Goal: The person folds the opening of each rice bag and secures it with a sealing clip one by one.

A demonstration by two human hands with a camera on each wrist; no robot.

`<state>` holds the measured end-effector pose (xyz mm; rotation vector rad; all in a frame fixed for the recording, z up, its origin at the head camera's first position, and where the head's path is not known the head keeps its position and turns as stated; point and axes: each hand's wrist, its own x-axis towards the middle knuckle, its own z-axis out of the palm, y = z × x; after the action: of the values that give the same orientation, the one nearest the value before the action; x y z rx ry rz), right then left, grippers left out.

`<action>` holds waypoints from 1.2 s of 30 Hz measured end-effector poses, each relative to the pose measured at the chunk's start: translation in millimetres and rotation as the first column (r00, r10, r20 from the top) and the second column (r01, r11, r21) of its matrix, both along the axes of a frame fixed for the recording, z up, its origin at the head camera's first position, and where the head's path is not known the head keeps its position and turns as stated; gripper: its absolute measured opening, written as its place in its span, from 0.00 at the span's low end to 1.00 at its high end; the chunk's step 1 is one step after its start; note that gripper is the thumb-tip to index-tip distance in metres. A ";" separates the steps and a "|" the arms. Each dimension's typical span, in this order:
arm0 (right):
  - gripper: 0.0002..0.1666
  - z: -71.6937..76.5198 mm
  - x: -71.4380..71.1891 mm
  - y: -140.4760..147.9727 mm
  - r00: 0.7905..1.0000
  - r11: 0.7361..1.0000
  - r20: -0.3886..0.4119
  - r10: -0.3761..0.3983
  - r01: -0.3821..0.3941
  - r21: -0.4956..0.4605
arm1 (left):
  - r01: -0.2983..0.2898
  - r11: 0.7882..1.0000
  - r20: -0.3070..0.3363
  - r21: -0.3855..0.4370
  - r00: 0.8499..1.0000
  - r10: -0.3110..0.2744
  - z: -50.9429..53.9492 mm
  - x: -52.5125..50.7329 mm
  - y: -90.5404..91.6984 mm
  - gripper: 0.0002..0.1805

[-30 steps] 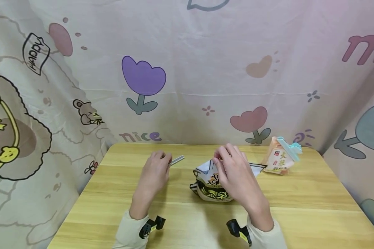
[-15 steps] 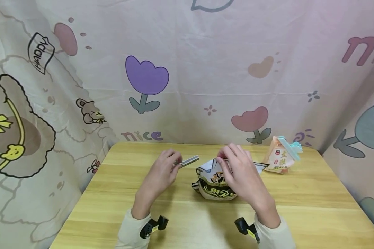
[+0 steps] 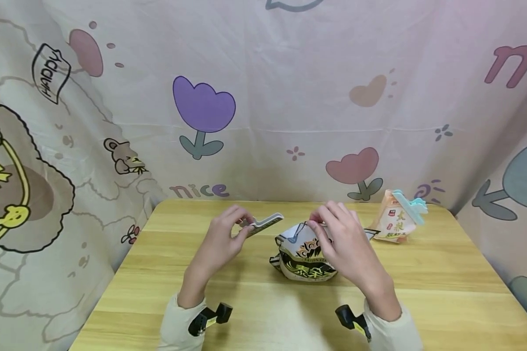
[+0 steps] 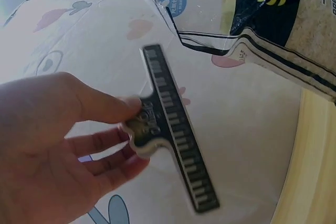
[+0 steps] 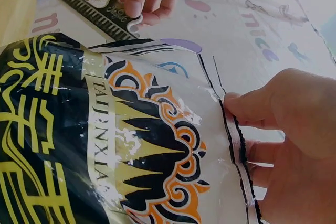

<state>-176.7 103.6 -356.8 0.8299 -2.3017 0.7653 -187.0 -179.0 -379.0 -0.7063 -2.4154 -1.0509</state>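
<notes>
My left hand (image 3: 221, 239) pinches a black-and-white bag clip (image 4: 173, 129) with a piano-key pattern by its handle, thumb on one side and fingers on the other. The clip's long bar points toward a printed food bag (image 3: 309, 261) in the head view, apart from it. This bag is white and black with orange and yellow print, and stands on the table. My right hand (image 3: 349, 248) pinches the bag's top edge (image 5: 233, 145) between thumb and fingers, as the right wrist view shows. Whether the clip's jaws are spread cannot be told.
A smaller orange-and-white bag (image 3: 395, 226) stands at the back right of the wooden table (image 3: 448, 273), with a light blue clip (image 3: 410, 207) across its top. Behind the table hangs a patterned cloth (image 3: 272, 92).
My left hand has moved right and up, bringing the clip closer to the bag and turning its patterned face into view. The right hand keeps hold of the bag's top, shifted slightly right.
</notes>
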 end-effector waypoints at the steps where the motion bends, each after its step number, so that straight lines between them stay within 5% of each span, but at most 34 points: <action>1: 0.03 0.7 0.4 0.2 1.000 1.000 0.003 0.002 -0.002 -0.003 | 0.011 1.000 0.000 0.020 1.000 -0.011 0.3 0.2 -0.2 0.08; 7: 0.07 4.4 2.9 4.4 1.000 1.000 0.006 0.006 -0.006 -0.021 | 0.074 0.987 0.017 0.140 0.997 -0.077 0.9 -1.2 1.0 0.08; 16: 0.09 8.8 4.0 18.3 1.000 1.000 0.017 -0.020 0.021 -0.010 | 0.158 0.918 0.032 0.363 0.983 -0.182 0.2 -2.8 9.3 0.09; 30: 0.09 9.6 2.4 27.4 0.999 1.000 0.053 -0.015 0.015 0.009 | 0.166 0.894 0.103 0.416 0.968 -0.228 6.5 -10.3 13.1 0.21; 36: 0.08 9.3 4.0 29.3 0.998 1.000 0.060 -0.021 0.021 0.005 | 0.203 0.882 0.091 0.426 0.960 -0.265 8.6 -13.5 16.2 0.16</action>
<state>-172.7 133.0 -347.5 0.7935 -2.3617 0.7860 -200.5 -162.8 -370.4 -0.8042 -2.1437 -1.7047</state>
